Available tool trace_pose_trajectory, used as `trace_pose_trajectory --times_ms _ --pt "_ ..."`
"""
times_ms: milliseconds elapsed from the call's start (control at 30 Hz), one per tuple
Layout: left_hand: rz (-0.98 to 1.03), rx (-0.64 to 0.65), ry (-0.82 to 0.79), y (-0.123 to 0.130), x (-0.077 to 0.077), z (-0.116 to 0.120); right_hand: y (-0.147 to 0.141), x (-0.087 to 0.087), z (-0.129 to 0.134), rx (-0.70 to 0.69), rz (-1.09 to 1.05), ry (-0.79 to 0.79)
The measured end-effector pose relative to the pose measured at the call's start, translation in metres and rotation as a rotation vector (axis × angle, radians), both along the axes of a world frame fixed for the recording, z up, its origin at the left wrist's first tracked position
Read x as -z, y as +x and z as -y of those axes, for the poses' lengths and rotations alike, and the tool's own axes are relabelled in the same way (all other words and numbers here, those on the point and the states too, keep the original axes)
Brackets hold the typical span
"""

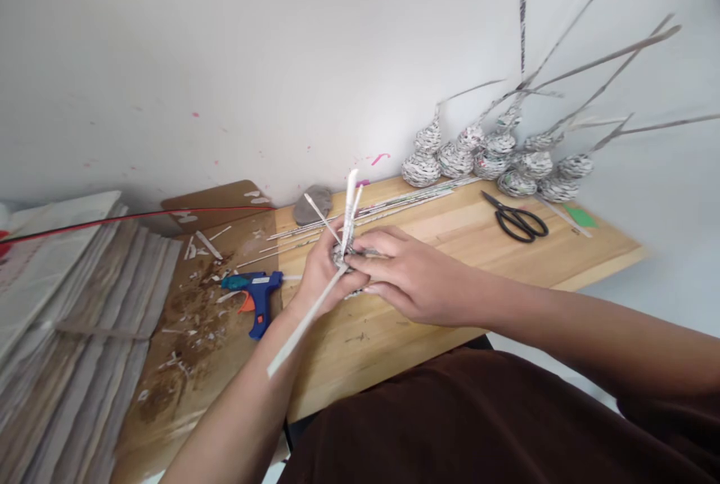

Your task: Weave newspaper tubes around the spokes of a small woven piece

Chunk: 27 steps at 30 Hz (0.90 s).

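A small woven paper piece [340, 253] is held between both hands over the wooden table, with several rolled paper strips rising from its top. One long pale strip [304, 326] slants down from it across my left wrist. My left hand [318, 278] wraps round the piece from the left and below. On the right side, the fingers of my right hand [402, 272] close on the piece near the base of the strips. Most of the woven body is hidden by my fingers.
Several woven paper gourd shapes [421, 167] stand along the wall. Black scissors [514, 218], long paper rods [410, 201], a grey stone-like lump [313, 206] and a blue glue gun [260, 300] lie around my hands. Stacked newspapers [84, 319] are at the left.
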State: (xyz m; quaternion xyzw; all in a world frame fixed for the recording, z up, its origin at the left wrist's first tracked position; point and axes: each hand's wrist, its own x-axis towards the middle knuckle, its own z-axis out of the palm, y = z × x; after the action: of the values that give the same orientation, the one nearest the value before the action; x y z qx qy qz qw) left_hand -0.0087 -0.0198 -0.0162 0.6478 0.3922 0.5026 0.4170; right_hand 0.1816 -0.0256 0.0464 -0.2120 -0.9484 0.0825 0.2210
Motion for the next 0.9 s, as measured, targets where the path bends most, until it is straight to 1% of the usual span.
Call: trace_pose_trajectory --times_ms 33,67,133,167,200,300,333,367,433,533,600,667,800,900 --pt "-0.003 -0.024 0.011 -0.001 -0.002 0.0 0.007 0.002 0.0 -0.012 -0.078 -0.004" --pt "-0.01 -0.052 0.018 -0.001 -0.004 0.001 0.017 0.006 -0.002 0.036 -0.165 -0.022" --pt "-0.024 -0.113 0.018 -0.001 -0.005 0.001 0.046 0.016 -0.009 0.208 -0.215 -0.064" --pt "-0.03 -0.142 0.011 0.0 -0.005 0.001 0.065 0.022 -0.014 0.306 -0.169 -0.085" --pt "-0.033 -0.163 0.002 0.0 -0.003 0.001 0.086 0.029 -0.021 0.448 -0.092 -0.112" --pt "-0.021 -0.171 -0.019 0.001 0.001 0.0 0.153 0.044 -0.041 1.027 0.237 -0.208" --pt "-0.018 -0.166 -0.02 0.002 0.002 0.0 0.173 0.048 -0.046 1.149 0.325 -0.247" --pt "-0.018 -0.162 -0.024 0.002 0.002 0.0 0.189 0.05 -0.05 1.198 0.351 -0.272" --pt "-0.023 -0.163 -0.037 0.002 0.0 0.0 0.211 0.053 -0.054 1.237 0.347 -0.285" --pt "-0.038 -0.183 -0.052 0.001 -0.004 0.002 0.224 0.051 -0.054 1.208 0.247 -0.285" --pt "-0.058 -0.194 -0.043 0.0 -0.005 0.001 0.226 0.048 -0.055 1.253 0.225 -0.295" --pt "-0.076 -0.207 -0.015 -0.002 -0.005 0.0 0.228 0.044 -0.058 1.295 0.244 -0.342" --pt "-0.101 -0.247 0.061 -0.003 -0.006 -0.002 0.23 0.037 -0.064 1.307 0.308 -0.427" --pt "-0.118 -0.291 0.091 -0.003 -0.007 -0.002 0.223 0.033 -0.061 1.28 0.355 -0.468"
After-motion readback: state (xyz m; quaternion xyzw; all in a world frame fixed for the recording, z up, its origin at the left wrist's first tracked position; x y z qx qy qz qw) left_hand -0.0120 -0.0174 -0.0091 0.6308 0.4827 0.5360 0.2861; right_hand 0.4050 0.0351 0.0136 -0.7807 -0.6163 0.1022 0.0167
